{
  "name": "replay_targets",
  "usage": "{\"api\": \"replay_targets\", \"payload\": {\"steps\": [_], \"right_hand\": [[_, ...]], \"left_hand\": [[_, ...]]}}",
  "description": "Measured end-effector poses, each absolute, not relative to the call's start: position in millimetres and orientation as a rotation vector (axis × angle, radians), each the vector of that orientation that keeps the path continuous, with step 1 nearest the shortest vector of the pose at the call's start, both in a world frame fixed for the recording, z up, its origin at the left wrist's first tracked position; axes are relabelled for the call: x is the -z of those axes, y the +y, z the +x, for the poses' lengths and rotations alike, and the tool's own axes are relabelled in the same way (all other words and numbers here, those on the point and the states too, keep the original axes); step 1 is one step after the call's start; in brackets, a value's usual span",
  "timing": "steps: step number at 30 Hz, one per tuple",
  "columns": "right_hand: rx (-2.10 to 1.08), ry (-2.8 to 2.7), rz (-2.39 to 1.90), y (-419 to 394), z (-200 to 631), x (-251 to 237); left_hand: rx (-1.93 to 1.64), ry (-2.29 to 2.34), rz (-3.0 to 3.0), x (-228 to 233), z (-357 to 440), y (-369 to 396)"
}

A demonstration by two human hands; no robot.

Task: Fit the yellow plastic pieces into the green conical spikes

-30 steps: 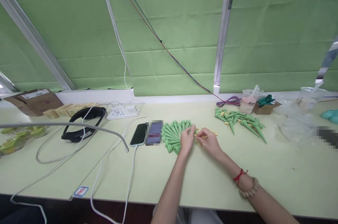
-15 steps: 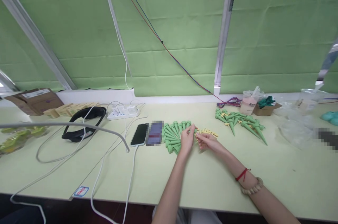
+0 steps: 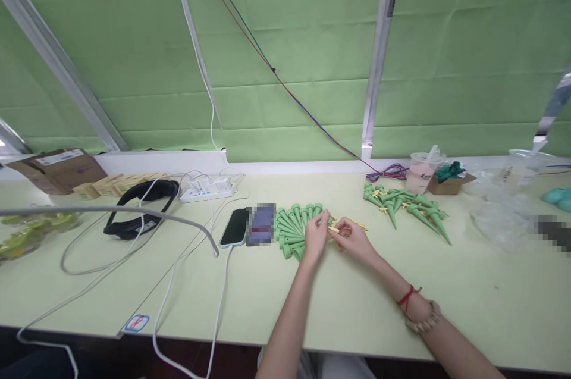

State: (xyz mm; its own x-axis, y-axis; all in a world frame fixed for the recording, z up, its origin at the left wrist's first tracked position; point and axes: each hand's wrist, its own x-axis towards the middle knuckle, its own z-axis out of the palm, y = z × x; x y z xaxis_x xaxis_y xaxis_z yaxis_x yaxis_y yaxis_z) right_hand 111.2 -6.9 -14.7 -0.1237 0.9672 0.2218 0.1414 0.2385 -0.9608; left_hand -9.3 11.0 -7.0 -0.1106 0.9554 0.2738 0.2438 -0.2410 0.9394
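Green spikes (image 3: 289, 224) lie in a fan on the pale tabletop (image 3: 357, 310), just left of the person's hands, their broad capped ends turned outward and their narrow ends toward the left hand (image 3: 316, 233). That hand rests over the inner side of the fan, fingers drawn close together; a sliver of green shows by its fingertips, but I cannot tell whether its grip closes on a spike or only covers one. The right hand (image 3: 354, 240) faces it, with its grip pinching a small yellow piece (image 3: 333, 229) between thumb and fingertips, right beside the left fingers. More yellow pieces (image 3: 360, 225) lie just behind the right hand, partly hidden by it. A red string (image 3: 408, 297) and a beaded bracelet (image 3: 423, 319) circle the right wrist.

Farther back and to the right, a heap of green spikes (image 3: 401, 203) lies with yellow bits among them, their tips pointing various ways. Behind that heap stand a plastic cup (image 3: 419, 174) with pinkish contents and a small cardboard box (image 3: 448, 184) holding something dark green. Left of the fan, a phone (image 3: 235, 228) with a white cable lies beside a blurred rectangular item (image 3: 261, 225). A black headband (image 3: 134, 229) lies farther left, near a white power strip (image 3: 208, 190).
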Motion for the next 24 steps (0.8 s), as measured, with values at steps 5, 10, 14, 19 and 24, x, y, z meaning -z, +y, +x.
{"api": "replay_targets", "payload": {"steps": [5, 10, 14, 19, 24], "right_hand": [[-1.557, -1.254, -1.180, -7.5, 110.8, 5.4], [-1.727, -1.116, -1.105, -9.5, 112.2, 0.0], [-1.793, -1.056, -0.999, -12.4, 115.9, -1.7], [-1.726, -1.074, -1.009, -11.0, 115.9, 1.7], [-1.287, -1.272, -1.050, -9.3, 112.5, 3.3]], "left_hand": [[-1.374, 1.263, 1.378, -1.8, -11.5, 7.8], [-1.388, 1.182, 1.443, -2.7, -10.6, 5.5], [-1.348, 1.150, 1.450, -2.8, -11.6, 6.1], [-1.283, 1.082, 1.456, -4.4, -12.2, 5.9], [-1.268, 1.083, 1.446, -4.3, -9.4, 4.8]]}}
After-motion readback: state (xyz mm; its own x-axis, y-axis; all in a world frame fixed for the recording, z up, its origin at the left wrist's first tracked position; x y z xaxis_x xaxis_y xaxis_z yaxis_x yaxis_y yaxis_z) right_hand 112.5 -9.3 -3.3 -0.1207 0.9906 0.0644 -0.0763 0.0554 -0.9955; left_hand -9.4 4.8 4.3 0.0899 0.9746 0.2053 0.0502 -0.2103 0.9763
